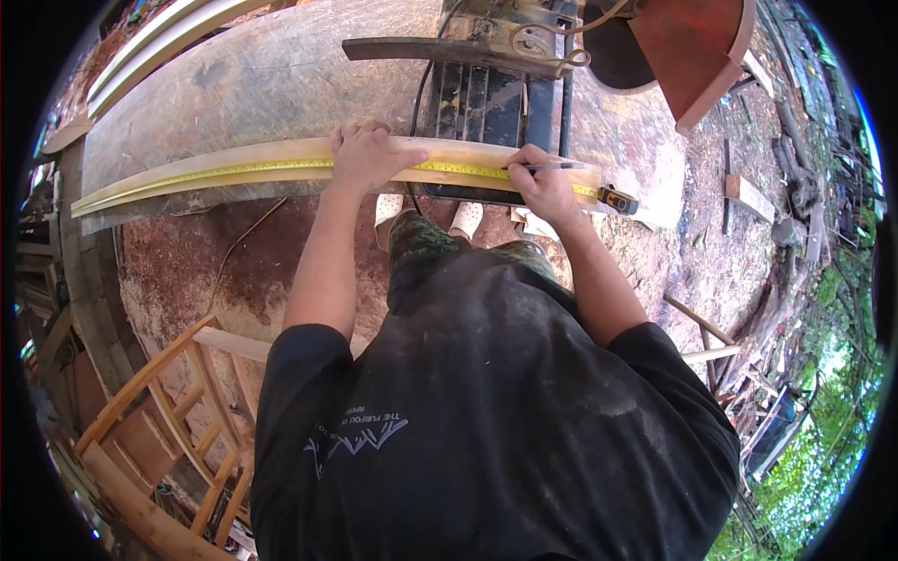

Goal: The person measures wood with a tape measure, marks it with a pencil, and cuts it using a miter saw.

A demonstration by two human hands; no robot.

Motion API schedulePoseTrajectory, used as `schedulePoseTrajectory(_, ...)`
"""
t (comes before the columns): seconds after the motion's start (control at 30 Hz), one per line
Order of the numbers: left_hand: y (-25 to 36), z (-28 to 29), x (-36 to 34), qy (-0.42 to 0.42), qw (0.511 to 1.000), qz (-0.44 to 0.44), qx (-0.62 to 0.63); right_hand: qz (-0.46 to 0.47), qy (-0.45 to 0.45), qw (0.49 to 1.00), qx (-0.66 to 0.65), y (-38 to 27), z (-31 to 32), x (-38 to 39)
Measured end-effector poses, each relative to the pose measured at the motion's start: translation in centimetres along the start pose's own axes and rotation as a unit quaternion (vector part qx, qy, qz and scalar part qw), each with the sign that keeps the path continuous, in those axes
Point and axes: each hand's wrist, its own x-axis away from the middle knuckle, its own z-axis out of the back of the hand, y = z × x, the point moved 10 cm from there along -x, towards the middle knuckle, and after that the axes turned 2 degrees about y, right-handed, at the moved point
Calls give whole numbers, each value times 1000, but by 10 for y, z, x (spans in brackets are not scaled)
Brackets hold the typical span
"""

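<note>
A long pale wooden board [281, 152] lies across the work surface in front of me. Along it stretches a yellow tape measure blade [253, 168], running from the board's left end to the tape measure case [618, 201] just past its right end. My left hand [367, 159] rests on the board and blade, thumb stretched to the right and fingers toward the far edge. Near the right end, my right hand [544, 187] is closed on a thin dark pencil [558, 166], its tip over the board. That hand touches the board beside the blade.
Beyond the board stands a dark metal machine bed [482, 103] with a curved dark wood strip [440, 50] across it. A red guard [692, 56] is at the far right. Pale boards [159, 47] lie far left; a wooden frame [201, 411] stands behind left. A cord [245, 245] crosses the floor.
</note>
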Motion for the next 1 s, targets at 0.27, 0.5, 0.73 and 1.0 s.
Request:
schedulePoseTrajectory(0.27, 0, 1, 1, -4, 1000, 4, 5, -29, -2, 1000, -2, -2, 1, 1)
schedulePoseTrajectory(0.5, -1, -2, -1, -22, 1000, 11, -8, -38, -7, 999, 2, 6, -2, 2)
schedulePoseTrajectory(0.73, 0, 2, -1, 15, 1000, 2, -10, -2, -9, 1000, -2, 1, -1, 1)
schedulePoseTrajectory(1.0, 1, 3, 0, 0, 1000, 9, -15, 102, 55, 978, 171, -37, 10, 10)
